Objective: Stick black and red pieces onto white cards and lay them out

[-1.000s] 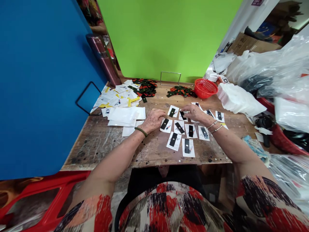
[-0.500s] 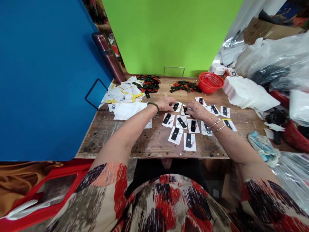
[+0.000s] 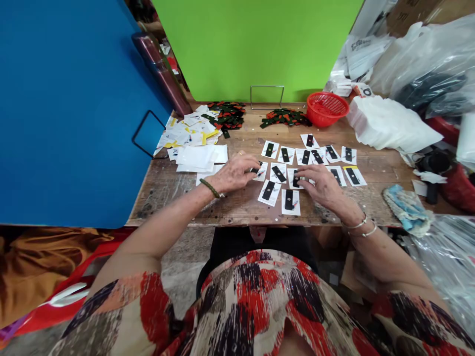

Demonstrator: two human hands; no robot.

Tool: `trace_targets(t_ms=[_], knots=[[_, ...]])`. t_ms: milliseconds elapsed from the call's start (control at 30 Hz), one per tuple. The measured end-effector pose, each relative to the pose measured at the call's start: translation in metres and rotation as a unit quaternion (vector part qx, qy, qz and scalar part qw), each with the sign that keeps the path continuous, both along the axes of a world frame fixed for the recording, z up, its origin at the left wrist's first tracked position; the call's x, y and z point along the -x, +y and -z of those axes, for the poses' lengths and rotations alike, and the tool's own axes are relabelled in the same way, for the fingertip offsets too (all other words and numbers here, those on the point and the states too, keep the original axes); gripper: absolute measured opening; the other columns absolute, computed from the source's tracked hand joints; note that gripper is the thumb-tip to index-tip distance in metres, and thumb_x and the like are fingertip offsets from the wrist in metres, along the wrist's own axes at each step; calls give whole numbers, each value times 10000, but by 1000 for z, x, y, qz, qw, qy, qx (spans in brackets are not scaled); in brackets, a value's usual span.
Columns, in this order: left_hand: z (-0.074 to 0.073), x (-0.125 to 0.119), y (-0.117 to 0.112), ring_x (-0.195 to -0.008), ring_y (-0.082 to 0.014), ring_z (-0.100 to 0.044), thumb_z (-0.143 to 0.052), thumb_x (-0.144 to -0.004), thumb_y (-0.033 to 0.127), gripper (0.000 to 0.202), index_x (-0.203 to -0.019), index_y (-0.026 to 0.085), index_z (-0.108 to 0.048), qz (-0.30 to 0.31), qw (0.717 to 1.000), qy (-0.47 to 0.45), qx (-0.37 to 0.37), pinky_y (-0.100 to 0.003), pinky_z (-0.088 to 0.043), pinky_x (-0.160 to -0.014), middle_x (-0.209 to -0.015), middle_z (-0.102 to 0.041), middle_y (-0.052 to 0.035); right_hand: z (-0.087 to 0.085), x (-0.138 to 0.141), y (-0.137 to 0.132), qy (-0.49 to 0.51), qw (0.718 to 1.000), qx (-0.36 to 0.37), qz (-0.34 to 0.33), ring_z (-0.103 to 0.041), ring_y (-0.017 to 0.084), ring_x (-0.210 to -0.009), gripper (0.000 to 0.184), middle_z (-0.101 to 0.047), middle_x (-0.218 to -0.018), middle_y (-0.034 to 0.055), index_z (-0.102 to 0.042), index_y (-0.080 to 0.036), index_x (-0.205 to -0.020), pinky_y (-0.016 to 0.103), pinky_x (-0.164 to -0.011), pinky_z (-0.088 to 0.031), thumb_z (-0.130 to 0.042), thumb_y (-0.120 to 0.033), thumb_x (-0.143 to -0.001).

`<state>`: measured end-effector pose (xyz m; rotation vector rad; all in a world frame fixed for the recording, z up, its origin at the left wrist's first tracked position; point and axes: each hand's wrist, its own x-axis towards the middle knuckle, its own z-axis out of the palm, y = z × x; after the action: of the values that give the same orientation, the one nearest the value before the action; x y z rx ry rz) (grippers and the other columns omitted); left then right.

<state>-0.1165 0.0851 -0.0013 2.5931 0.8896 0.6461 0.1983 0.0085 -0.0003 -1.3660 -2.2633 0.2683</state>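
Observation:
Small white printed cards lie in rough rows on the wooden table, each with a dark strip on it. My left hand bends over the card at the left end of the middle row. Its thumb and fingers close on that card's black strip, partly hiding it. A few cards to the right, my right hand has its fingertips on another black strip, and its fingers cover part of that card. Blank white sheets lie left of my left hand.
Loose cards pile at the back left. Two heaps of dark green and orange strips lie at the back, near a red plastic basket. Blue and green panels stand around. A cloth lies right.
Both hands have drawn back towards me from two upper-row cards to the middle row, the left one moving left and the right one right. The upper-row cards and their strips are now uncovered.

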Motion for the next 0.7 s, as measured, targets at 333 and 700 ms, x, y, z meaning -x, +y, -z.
trace_targets(t_ms=[333,700], knots=[[10,-46,-11,-1045,-249,-612,-513,-962,215,254,-889,220,-756,-1,999,35,-40,-487,-387,-1078,-1021,-733,-81,20,23,-46,-10,998,-27,58,-565,322,-1201,314,-660,-1288,135,-774,-243,-1118,539,-1059,-441,-488,-287,-999],[16,-49,-9,-1041,-253,-610,-484,-962,230,308,-834,211,-764,6,997,65,-35,-480,-358,-1057,-1092,-744,-75,38,62,-29,-43,989,-21,139,-434,397,-1239,299,-521,-1441,179,-744,-204,-1146,583,-999,-435,-532,-301,-960]])
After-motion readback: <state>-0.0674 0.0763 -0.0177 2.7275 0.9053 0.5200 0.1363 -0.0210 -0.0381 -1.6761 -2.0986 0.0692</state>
